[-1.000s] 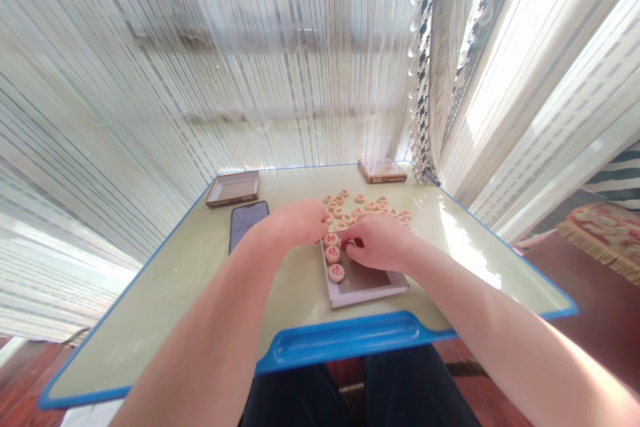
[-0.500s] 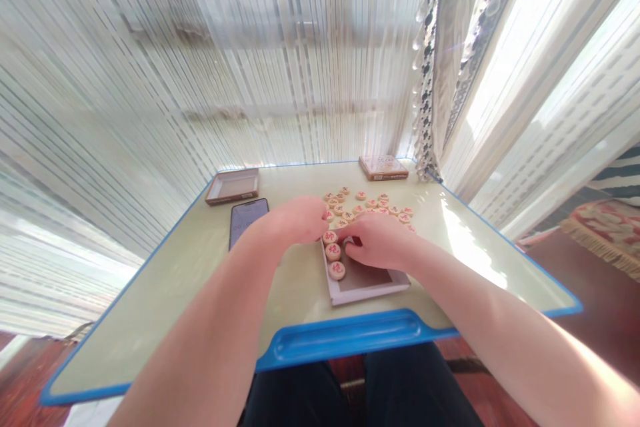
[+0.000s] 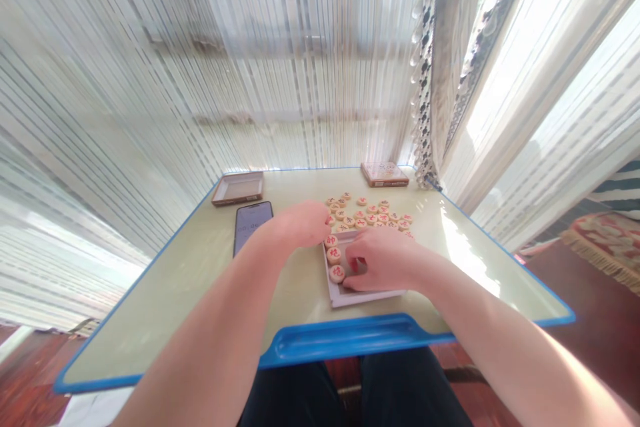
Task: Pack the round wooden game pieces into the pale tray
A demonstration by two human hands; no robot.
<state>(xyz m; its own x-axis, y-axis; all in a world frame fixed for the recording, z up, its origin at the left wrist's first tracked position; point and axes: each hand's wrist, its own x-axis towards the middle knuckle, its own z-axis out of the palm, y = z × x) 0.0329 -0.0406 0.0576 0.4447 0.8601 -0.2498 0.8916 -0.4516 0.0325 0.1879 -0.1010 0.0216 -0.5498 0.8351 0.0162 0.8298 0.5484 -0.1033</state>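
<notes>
A shallow white-rimmed box (image 3: 367,296) lies near the table's front edge. Down its left side runs a column of three round Chinese chess pieces with red characters, the nearest one (image 3: 337,273) at the bottom. My right hand (image 3: 385,257) reaches into the box, thumb and fingers curved with a gap between them; the thumb tip is beside that nearest piece. At the far left corner of the box, my left hand (image 3: 311,223) has its fingers curled closed, hiding whatever they grip. Loose chess pieces (image 3: 361,223), red and dark marked, lie scattered just beyond the box.
A phone (image 3: 250,223) lies left of my left forearm. Farther back stand an open box lid (image 3: 238,188) at left and a closed box (image 3: 384,173) at right. The table (image 3: 170,307) has a raised blue edge with a molded trough (image 3: 345,339) in front of me.
My right hand has moved toward me inside the box, from beside the top piece down to the lowest piece. My left hand stays at the far left corner. The view has shifted slightly.
</notes>
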